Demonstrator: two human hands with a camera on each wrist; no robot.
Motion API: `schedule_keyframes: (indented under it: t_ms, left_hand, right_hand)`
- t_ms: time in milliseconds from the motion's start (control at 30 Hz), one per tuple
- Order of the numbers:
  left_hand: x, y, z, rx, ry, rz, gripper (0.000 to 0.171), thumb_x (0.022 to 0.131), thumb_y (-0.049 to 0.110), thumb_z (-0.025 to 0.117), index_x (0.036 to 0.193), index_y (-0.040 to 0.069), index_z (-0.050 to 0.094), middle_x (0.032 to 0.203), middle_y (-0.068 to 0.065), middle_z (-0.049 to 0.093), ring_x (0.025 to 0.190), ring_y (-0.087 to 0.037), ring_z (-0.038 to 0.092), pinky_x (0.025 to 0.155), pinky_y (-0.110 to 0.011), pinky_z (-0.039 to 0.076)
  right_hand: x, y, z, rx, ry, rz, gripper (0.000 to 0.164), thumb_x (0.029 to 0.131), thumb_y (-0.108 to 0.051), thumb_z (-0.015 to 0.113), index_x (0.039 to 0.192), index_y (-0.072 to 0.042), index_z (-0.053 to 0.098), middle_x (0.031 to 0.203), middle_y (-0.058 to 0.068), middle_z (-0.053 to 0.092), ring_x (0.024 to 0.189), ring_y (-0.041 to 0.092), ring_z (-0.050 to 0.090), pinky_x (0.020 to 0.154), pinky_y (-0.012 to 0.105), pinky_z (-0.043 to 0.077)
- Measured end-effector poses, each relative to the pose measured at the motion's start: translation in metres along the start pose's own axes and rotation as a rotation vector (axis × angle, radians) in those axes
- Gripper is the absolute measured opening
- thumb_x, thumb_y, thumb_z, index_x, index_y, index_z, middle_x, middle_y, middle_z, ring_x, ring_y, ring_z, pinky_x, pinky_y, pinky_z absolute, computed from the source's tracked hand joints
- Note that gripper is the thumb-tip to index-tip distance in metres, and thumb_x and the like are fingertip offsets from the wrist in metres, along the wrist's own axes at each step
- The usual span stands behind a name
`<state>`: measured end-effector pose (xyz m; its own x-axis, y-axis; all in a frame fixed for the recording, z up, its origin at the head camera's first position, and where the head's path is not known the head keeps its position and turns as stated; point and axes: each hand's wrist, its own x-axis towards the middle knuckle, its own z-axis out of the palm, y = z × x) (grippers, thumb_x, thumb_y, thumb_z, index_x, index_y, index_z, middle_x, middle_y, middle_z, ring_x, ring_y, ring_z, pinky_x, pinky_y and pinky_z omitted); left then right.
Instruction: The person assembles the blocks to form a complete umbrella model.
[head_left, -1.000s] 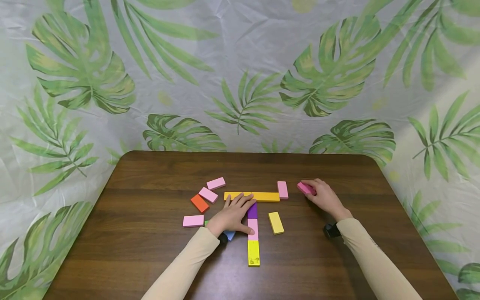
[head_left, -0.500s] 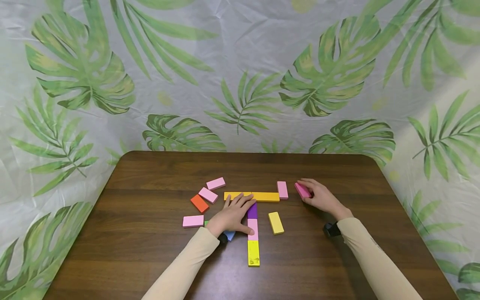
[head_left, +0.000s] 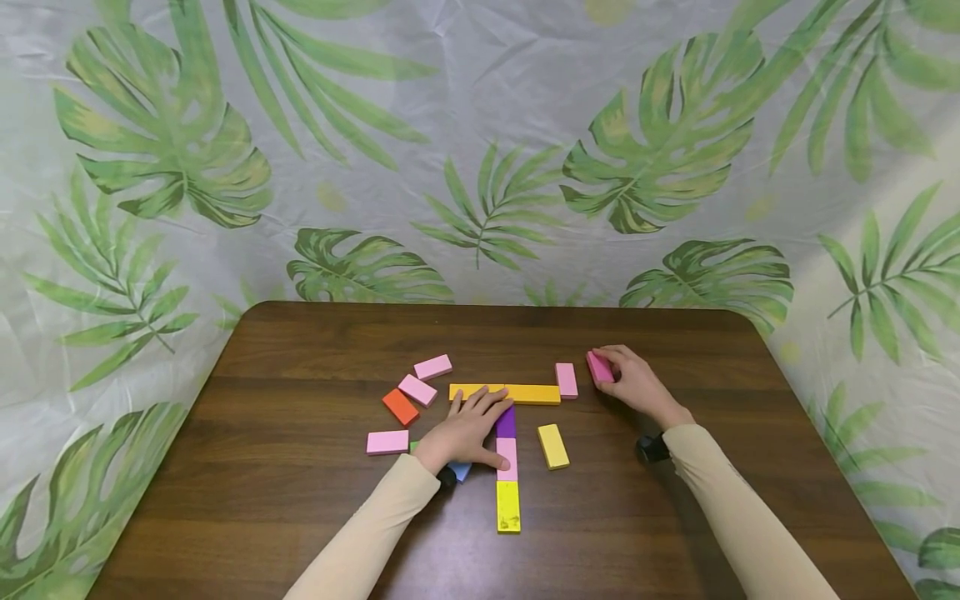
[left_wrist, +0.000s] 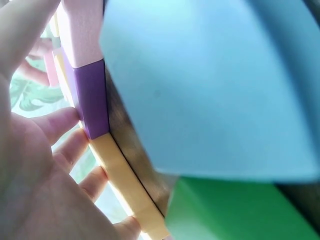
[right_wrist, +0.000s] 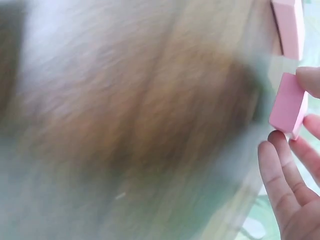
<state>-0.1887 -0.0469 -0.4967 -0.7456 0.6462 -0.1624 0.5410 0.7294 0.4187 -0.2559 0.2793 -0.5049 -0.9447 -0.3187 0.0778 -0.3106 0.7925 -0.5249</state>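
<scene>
My right hand [head_left: 637, 387] pinches a deep pink block [head_left: 597, 367] between thumb and fingers, just right of a light pink block [head_left: 567, 381] at the end of an orange row [head_left: 534, 395]. With fingers spread, my left hand [head_left: 461, 437] rests on the row and on the column below it. That column holds a purple block [head_left: 506, 425], a pink block [head_left: 509, 448] under my thumb, and a bright yellow block [head_left: 508, 504]. In the left wrist view, fingertips touch the orange row [left_wrist: 125, 180] and the purple block [left_wrist: 92, 100].
A pale yellow block [head_left: 553, 447] lies right of the column. To the left are several pink blocks and a red-orange block [head_left: 401, 407]. A blue block [left_wrist: 210, 90] and a green block [left_wrist: 230, 210] sit under my left wrist. A leaf-print cloth [head_left: 480, 167] hangs behind the brown table [head_left: 300, 533].
My right hand has moved left and slightly away from me with the deep pink block, turning it closer to upright in the head view. My left hand has stayed in place.
</scene>
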Motion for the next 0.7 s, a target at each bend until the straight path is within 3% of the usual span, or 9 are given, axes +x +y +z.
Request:
schedule_keyframes:
  t_ms: [400,700]
  left_hand:
    - [-0.001,0.001,-0.002,0.000,-0.005,-0.002,0.094,0.078,0.050,0.075,0.151,0.011,0.029,0.156,-0.005,0.022,0.143,-0.031,0.012,0.109,-0.060,0.005]
    - [-0.001,0.001,-0.002,0.006,-0.008,-0.004,0.095,0.078,0.052,0.074,0.151,0.012,0.029,0.156,-0.005,0.022,0.143,-0.031,0.011,0.110,-0.060,0.005]
  right_hand:
    - [0.027,-0.021,0.003,0.040,0.037,-0.016,0.057,0.083,-0.007,0.070,0.134,0.007,0.049,0.132,0.024,0.046,0.103,0.036,0.051,0.086,0.049,0.044]
    - [0.044,-0.036,0.009,0.068,0.016,0.017,0.059,0.083,-0.005,0.067,0.137,0.005,0.046,0.138,0.025,0.040,0.109,0.038,0.051,0.090,0.050,0.044]
